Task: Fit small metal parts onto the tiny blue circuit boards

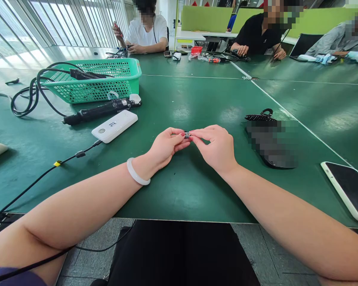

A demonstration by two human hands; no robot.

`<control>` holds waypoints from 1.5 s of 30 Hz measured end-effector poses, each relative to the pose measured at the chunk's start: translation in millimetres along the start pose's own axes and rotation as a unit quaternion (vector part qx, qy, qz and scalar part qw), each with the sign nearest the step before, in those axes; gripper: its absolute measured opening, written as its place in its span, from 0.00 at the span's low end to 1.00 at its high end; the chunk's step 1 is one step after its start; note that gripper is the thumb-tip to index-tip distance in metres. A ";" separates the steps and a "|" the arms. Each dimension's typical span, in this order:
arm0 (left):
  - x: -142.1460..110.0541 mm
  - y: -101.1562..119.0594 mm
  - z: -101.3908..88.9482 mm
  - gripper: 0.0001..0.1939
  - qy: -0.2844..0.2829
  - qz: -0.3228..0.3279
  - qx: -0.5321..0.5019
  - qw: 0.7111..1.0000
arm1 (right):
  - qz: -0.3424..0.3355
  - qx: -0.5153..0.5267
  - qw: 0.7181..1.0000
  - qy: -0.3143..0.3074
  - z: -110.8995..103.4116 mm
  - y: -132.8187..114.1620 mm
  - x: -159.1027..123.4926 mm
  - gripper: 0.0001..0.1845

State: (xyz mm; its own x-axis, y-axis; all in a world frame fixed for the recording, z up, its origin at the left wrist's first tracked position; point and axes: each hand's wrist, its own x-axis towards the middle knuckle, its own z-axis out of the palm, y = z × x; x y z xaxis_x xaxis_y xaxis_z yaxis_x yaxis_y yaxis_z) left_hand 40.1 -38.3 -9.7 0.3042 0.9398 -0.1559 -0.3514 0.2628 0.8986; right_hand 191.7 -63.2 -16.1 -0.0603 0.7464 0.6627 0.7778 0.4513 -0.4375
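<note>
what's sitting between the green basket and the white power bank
A long black cylindrical tool lies between the green basket and the white power bank, as seen in the head view.

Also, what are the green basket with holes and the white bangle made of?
The green perforated basket looks like glossy plastic, from its moulded holes and shine. The smooth white bangle, rigidly round, may be polished stone or plastic; I cannot tell.

Green table [167, 198] (white-lined).
</note>
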 end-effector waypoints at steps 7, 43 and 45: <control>2.4 -1.3 -2.1 0.03 -0.003 0.002 0.016 1.000 | 0.004 -0.009 1.000 -0.011 0.2 1.5 1.0 0.09; -29.5 56.9 -51.6 0.14 0.055 0.045 0.665 0.743 | 0.130 0.065 0.989 -0.039 -17.1 43.3 15.5 0.18; -46.2 66.5 -67.8 0.17 0.096 0.069 0.784 0.609 | 0.172 0.076 0.982 -0.022 -21.7 58.9 17.4 0.21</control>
State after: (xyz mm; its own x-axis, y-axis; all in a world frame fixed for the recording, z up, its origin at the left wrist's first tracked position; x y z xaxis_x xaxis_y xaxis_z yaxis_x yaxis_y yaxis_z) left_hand -57.4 -49.5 29.4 0.2063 0.9769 0.0552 0.9618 -0.2129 0.1722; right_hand 250.1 -34.2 -17.2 0.1612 0.8862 0.4343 0.6549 0.2332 -0.7189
